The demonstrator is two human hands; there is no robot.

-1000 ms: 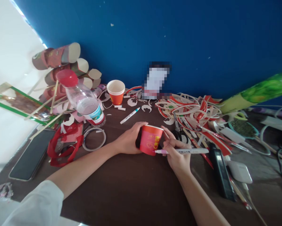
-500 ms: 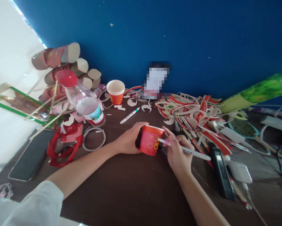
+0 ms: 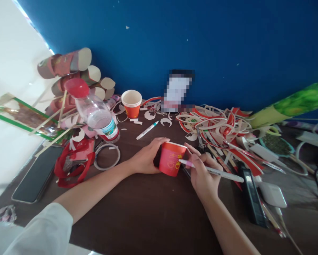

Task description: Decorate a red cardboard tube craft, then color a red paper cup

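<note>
My left hand wraps around the far side of a red paper cup standing on the dark brown table, fingers curled against its wall. My right hand is closed on a white marker, pinched between thumb and fingers, its tip touching the cup's printed side. Another marker lies beyond the cup, near an orange cup and a plastic bottle. Cut paper strips pile up to the right, a phone lies far left
</note>
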